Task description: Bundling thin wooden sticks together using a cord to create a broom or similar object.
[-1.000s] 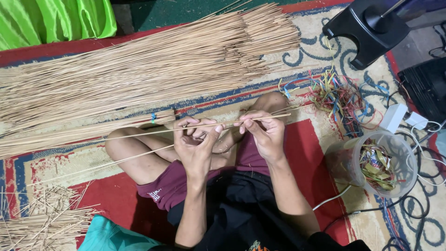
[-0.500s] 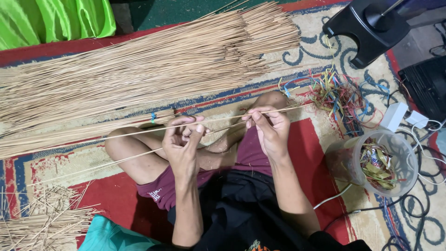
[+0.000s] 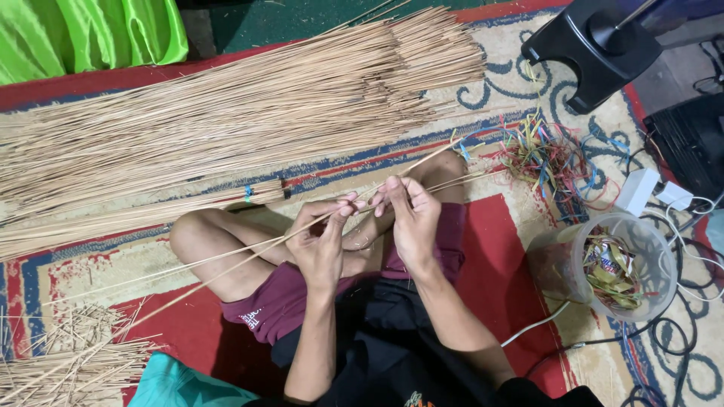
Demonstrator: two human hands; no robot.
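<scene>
I sit cross-legged on a patterned rug. My left hand (image 3: pixel 323 240) and my right hand (image 3: pixel 411 215) are close together above my lap, both pinching thin tan sticks (image 3: pixel 226 260) that run from my fingers down to the left and up to the right. A large pile of long tan sticks (image 3: pixel 226 113) lies across the rug beyond my knees. A smaller bundle tied with a blue band (image 3: pixel 151 215) lies just in front of my left knee.
A clear plastic tub (image 3: pixel 611 267) of coloured strips stands at the right. Loose coloured strips (image 3: pixel 554 162) lie on the rug near it. A black stand base (image 3: pixel 596 45), white cables and short stick offcuts (image 3: pixel 68 362) at lower left also surround me.
The sticks in my hands have tilted from almost level to a steeper slant, low at the left. My hands have drawn closer together.
</scene>
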